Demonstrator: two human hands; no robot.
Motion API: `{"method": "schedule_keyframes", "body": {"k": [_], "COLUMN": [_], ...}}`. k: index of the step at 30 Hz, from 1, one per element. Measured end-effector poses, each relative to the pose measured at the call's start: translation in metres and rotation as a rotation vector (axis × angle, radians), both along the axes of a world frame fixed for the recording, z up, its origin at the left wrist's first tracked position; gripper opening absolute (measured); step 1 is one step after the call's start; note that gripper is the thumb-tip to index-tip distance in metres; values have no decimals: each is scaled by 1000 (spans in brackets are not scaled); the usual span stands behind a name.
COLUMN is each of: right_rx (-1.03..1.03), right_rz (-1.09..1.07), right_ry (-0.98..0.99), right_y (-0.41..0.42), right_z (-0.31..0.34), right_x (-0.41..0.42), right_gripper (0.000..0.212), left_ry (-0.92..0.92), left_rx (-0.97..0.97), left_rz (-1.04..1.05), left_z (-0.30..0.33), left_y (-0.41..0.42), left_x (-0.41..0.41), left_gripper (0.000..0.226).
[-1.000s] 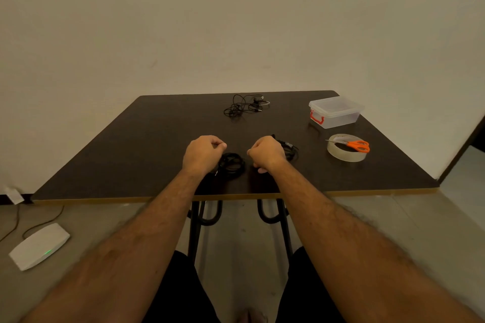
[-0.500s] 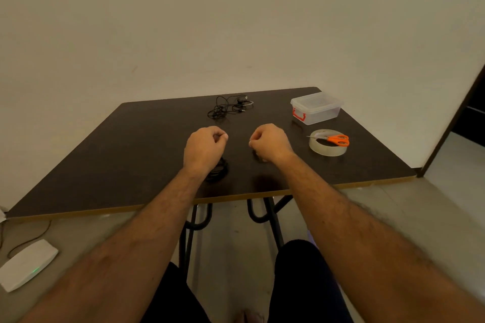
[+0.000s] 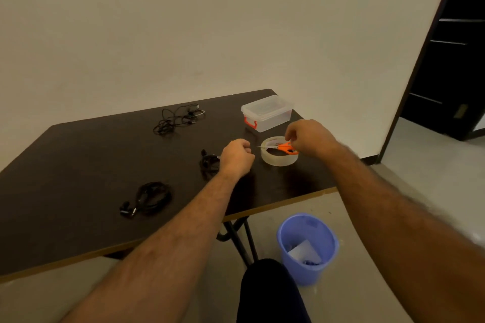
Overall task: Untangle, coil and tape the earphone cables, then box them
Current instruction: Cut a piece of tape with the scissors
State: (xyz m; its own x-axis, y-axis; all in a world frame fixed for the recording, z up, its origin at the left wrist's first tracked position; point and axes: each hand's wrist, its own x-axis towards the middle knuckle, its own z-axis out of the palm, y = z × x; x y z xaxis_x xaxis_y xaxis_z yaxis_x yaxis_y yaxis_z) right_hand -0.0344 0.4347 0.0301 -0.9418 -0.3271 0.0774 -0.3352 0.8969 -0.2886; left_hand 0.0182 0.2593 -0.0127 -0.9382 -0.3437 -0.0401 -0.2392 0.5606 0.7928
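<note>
Honestly, my left hand (image 3: 236, 157) pinching the coiled cable (image 3: 209, 162) could slacken as my right hand (image 3: 309, 137), fingers curled but empty, nears the scissors (image 3: 284, 147).

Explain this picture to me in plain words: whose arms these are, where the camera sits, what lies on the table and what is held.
No machine here: a person wears a camera on the head, so you look down along their own two bare arms. On the dark table lie a tangled earphone cable at the far side, a coiled cable nearer, a lidded clear box, and a tape roll with orange scissors on top. The left hand has a curled grip on another coiled cable. The right hand reaches over the scissors; whether it touches them is unclear. A blue bin stands on the floor.
</note>
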Motion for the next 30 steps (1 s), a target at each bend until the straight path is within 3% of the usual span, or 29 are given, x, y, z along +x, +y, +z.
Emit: {"method": "schedule_keyframes", "body": {"k": [4, 10, 21, 30], "right_rx": [-46, -114, -297, -333], "right_rz": [45, 55, -19, -69], "right_ry": [-60, -120, -162, -134], "right_y": [3, 5, 10, 6], "right_z": [-11, -16, -28, -30], "right_x": [-8, -15, -15, -7], "right_gripper": [27, 32, 31, 31], "left_ry": [-61, -43, -9, 67], "left_rx": [234, 349, 306, 132], "left_rz": [58, -2, 3, 74], "left_z": [-9, -9, -11, -19], "left_y": [8, 11, 14, 19], "left_x": [-20, -26, -21, -18], "left_gripper": [62, 70, 52, 40]}}
